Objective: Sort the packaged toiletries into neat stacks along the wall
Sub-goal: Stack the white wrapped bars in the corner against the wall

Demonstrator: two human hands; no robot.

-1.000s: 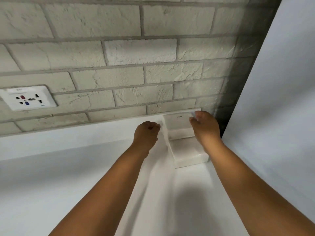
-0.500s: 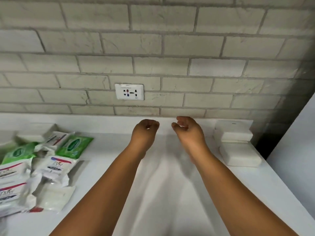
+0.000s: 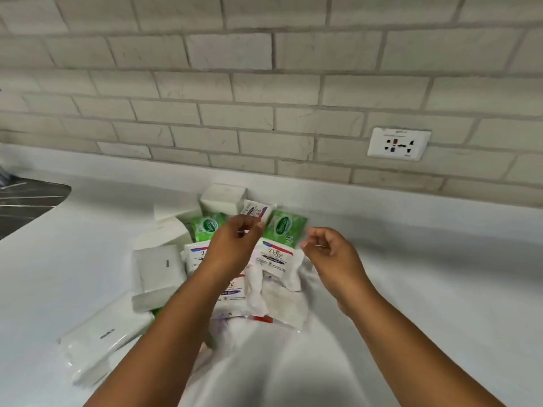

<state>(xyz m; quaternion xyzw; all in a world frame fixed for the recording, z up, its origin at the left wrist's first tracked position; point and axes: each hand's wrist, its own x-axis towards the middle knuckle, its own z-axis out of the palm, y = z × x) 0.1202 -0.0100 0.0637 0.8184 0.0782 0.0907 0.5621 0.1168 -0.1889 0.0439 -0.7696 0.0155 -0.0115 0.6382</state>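
This is looking like a home kitchen or bathroom counter. A white surface (image 3: 411, 289) is running along a pale brick-tile wall (image 3: 264, 83), a white multi-pin socket (image 3: 398, 143) is sitting low on that wall, and the edge of a steel sink (image 3: 26, 201) is showing at far left. Packaged soaps and wipes (image 3: 273, 259) are lying heaped by the wall.
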